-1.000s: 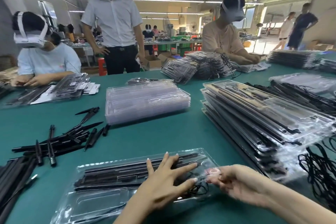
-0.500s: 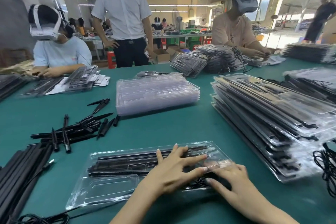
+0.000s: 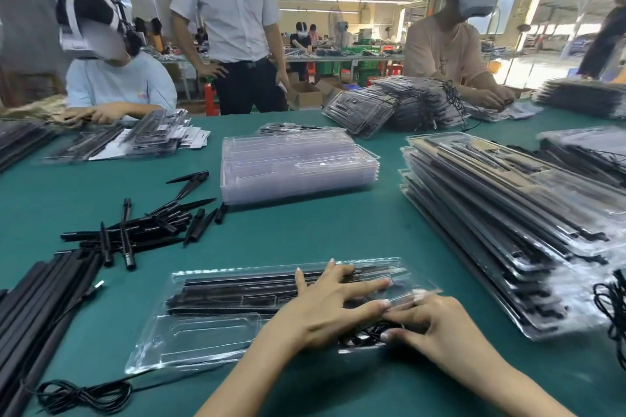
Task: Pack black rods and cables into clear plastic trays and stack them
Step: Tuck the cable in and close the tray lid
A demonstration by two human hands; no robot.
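Nearest the worker, on the green table top (image 3: 321,240), lies a clear plastic clamshell tray (image 3: 203,335) with both hands on it. Its far channels already hold long black rods (image 3: 237,291); a coil of thin black cable (image 3: 366,337) sits in the pocket at the right end, and the wide recess at the near left shows nothing inside. The left hand (image 3: 325,308) lies flat with fingers spread, pressing down on the tray over the rods. The right hand (image 3: 437,328) rests beside it with fingers bent down over the cable pocket; whether it pinches the cable or only tucks it in, I cannot tell. I'd judge this tray nearly filled, with closing and stacking to come.

Just left, a second bundled black cable (image 3: 81,393) waits by the table edge, next to a bank of long black bars (image 3: 37,308). Further out, a loose heap of short black pointed rods (image 3: 142,230) shows plenty left to pack.

To the right stands a tall, slanting stack of filled clear trays (image 3: 508,220), a fair share of the work done. Beyond the middle of the table, a neat pile of empty clear trays (image 3: 298,166) remains to be used. Across the table, other workers (image 3: 450,54) handle further heaps of packed trays.
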